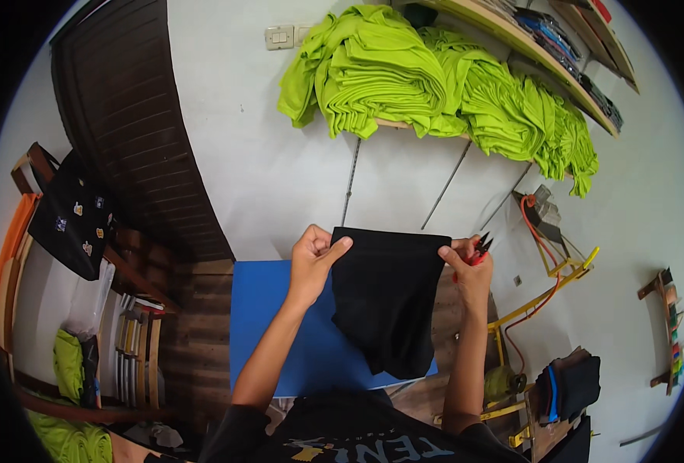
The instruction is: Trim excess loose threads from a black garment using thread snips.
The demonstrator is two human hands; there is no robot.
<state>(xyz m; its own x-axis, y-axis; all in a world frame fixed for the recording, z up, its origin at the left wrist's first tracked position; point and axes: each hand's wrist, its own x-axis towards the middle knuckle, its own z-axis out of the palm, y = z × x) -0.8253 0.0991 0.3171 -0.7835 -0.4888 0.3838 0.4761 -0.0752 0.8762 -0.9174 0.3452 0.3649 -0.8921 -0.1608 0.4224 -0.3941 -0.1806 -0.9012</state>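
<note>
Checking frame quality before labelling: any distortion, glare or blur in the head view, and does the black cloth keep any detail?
Head view: strong fisheye, with the shelf edge and dark door bowing toward a black rim. Light is soft and even, no glare. The left hand and right hand look sharp. The black cloth reads nearly flat black with little fold detail. The small red snips are sharp.

Tabletop (203,332): dark wood planks, seen below the held cloth. One blue sheet (280,332) is laid flat on it, covering its middle. Wall shelf (404,125): pale board on metal brackets, loaded along its length with piles of folded lime-green cloth (434,85), some draped over its front edge.
</note>
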